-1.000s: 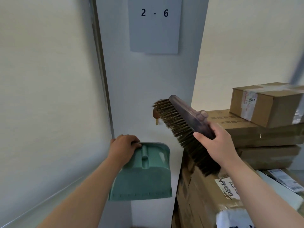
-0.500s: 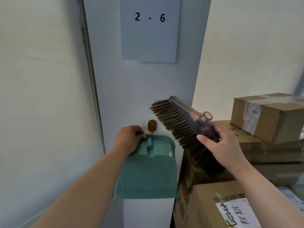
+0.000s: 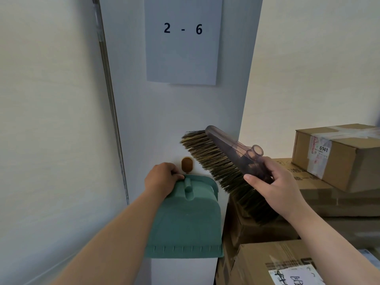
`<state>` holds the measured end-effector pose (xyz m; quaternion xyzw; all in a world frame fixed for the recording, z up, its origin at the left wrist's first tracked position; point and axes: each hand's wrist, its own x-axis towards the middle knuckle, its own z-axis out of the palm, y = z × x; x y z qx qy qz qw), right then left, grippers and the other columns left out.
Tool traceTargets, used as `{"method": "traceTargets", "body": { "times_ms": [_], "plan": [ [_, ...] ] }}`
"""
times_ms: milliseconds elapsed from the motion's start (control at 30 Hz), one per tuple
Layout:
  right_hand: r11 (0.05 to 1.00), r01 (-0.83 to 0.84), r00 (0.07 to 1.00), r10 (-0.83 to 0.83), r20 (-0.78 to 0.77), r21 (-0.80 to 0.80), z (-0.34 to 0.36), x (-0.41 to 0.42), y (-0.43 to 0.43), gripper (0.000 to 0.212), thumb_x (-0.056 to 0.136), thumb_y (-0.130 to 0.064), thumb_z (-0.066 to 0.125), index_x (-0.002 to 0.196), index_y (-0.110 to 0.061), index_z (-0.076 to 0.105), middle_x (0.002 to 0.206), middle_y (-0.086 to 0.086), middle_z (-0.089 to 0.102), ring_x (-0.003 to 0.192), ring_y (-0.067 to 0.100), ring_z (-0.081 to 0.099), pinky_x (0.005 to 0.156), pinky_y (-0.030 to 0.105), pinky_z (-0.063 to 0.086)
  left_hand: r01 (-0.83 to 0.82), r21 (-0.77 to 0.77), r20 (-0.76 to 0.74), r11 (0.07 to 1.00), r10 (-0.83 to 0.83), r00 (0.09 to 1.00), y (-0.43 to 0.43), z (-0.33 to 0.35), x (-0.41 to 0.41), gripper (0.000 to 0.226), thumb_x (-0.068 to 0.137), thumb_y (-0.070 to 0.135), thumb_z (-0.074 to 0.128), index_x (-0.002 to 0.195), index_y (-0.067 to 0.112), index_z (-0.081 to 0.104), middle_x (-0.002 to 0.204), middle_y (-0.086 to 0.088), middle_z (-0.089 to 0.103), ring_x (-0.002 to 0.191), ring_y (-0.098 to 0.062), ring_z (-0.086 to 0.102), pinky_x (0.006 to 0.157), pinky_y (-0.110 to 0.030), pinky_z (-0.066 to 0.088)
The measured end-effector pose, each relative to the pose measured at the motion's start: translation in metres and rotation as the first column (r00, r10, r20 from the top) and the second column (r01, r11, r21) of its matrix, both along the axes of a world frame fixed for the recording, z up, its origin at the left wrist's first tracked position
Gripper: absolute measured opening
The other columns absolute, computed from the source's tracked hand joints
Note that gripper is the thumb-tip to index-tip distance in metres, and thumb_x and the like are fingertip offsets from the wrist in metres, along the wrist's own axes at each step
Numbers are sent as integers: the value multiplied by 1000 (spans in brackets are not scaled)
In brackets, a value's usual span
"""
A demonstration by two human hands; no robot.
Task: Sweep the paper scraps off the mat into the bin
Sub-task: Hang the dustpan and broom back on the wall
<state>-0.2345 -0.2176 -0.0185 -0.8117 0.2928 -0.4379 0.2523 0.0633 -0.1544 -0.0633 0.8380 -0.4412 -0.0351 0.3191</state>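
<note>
We see through one wide head camera, facing forward at a white pillar (image 3: 181, 112) close before us. Cardboard boxes (image 3: 341, 163) crowd the lower right.

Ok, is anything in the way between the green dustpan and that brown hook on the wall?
Nothing visible. The hook sits just above the dustpan rim, bare wall between; the brush bristles hang to its right.

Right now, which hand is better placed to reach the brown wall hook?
Left: the left hand grips the green dustpan just below the hook; the right hand holds the brush farther right.
</note>
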Motion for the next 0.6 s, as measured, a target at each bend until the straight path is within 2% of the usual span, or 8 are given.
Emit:
{"method": "traceTargets", "body": {
  "times_ms": [133,433,600],
  "plan": [
    [1000,-17,1000,17,1,-1,0,0,-3,30,85,-25,73,106,-41,58,98,-21,67,95,-2,60,76,25,53,-32,3,8,999,32,999,-3,-1,2,17,83,43,76,85,28,70,87,7,65,87,-21,59,68,-30,42],
    [1000,-23,1000,24,-8,15,-5,-1,-10,29,86,-25,72,111,-32,60,99,-17,68,94,-2,60,74,21,48,-130,19,1,991,130,992,-7,-1,8,33,73,53,83,76,22,72,81,2,66,78,-21,61,62,-30,47],
    [1000,-19,1000,19,-13,20,-12,-1,-13,27,86,-25,73,106,-36,60,96,-18,68,93,1,61,75,27,54,-180,31,63,983,178,982,-10,-1,9,46,66,58,85,80,17,70,84,-3,65,79,-26,61,60,-31,45]
  ]
}}
